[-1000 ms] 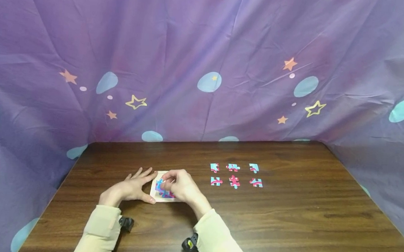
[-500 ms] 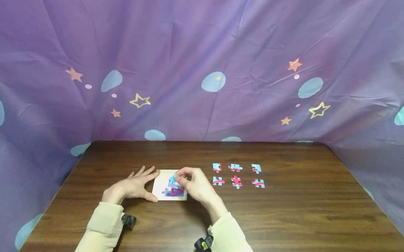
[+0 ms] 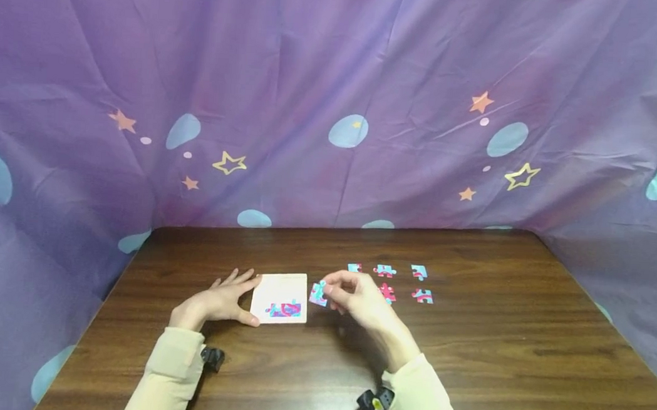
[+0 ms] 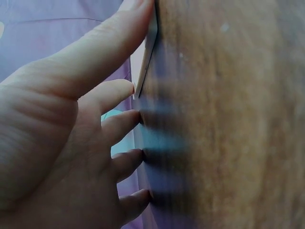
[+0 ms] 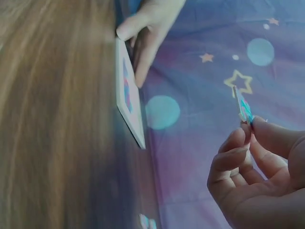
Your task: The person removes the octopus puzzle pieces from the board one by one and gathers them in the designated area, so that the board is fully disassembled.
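A blue and pink jigsaw puzzle piece (image 3: 318, 293) is pinched between the thumb and fingertips of my right hand (image 3: 363, 300), raised off the table just right of the white puzzle tray. In the right wrist view that puzzle piece (image 5: 243, 107) shows nearly edge-on. My left hand (image 3: 215, 305) has its fingers spread, with thumb and index finger touching the left side of the puzzle tray (image 3: 269, 286). Joined pieces (image 3: 285, 309) in pink, blue and purple lie along the tray's near right part. From the left wrist, the tray edge (image 4: 144, 71) shows beside the thumb.
More jigsaw pieces lie in two rows right of the tray, among them a top middle piece (image 3: 384, 270) and a right corner piece (image 3: 418, 272). My right hand partly covers the left ones. A purple patterned cloth (image 3: 289, 102) hangs behind the wooden table (image 3: 495, 340).
My right hand has lifted the puzzle piece out of the tray and carried it right, past the tray's edge. The left hand stays at the tray's left side.
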{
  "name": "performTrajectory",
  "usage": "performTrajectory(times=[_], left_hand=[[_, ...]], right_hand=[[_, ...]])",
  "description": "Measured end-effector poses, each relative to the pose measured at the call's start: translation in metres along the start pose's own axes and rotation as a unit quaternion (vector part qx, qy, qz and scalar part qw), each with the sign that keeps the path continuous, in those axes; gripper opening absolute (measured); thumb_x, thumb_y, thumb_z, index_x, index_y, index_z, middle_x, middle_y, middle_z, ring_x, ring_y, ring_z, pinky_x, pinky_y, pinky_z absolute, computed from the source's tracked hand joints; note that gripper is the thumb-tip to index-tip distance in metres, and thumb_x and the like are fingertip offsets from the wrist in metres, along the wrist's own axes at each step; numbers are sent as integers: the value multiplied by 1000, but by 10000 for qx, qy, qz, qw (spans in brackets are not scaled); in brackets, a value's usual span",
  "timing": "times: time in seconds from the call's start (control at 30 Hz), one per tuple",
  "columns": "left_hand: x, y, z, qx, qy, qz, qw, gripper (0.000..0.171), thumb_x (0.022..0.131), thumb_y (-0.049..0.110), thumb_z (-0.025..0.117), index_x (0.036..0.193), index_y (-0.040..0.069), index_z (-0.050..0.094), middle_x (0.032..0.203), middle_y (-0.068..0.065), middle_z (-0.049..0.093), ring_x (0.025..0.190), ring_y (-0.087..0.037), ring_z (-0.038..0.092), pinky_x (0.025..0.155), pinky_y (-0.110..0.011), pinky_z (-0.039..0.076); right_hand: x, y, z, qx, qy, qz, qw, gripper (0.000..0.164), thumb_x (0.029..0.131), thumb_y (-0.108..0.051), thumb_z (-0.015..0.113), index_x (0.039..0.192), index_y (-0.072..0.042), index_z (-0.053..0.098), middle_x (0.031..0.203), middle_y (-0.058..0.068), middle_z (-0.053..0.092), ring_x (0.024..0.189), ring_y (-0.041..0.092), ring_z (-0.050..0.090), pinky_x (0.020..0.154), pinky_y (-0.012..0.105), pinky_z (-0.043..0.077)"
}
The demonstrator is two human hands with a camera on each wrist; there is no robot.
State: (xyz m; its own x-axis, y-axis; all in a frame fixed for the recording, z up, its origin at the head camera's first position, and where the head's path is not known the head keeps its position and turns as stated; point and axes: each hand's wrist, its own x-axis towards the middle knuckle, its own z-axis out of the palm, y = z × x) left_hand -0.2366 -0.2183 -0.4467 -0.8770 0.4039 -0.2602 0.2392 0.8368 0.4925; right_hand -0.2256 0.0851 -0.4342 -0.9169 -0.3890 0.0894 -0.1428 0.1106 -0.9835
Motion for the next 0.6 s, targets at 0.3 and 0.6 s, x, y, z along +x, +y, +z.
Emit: performTrajectory(times=[0.3,0.6], left_hand=[[2,1,-3,13,-11,-14,10000,101,76,44,80,154,6,28,160,-22,15,145,-46,2,113,-66,1],[2,3,1,0,-7,-123,9999,101,76,44,80,154,6,28,160,-21,15,145,-44,3,114,-64,1]], right_hand=[[-14,5,-27,-779,199,110,9967,15,91,-7,66,101,4,67,71,6,59,61,19,54,50,24,44],[-23,22,-48,-1150,-181,560,9916,13,89,-7,67,97,3,66,69,6,61,57,17,54,46,26,45]])
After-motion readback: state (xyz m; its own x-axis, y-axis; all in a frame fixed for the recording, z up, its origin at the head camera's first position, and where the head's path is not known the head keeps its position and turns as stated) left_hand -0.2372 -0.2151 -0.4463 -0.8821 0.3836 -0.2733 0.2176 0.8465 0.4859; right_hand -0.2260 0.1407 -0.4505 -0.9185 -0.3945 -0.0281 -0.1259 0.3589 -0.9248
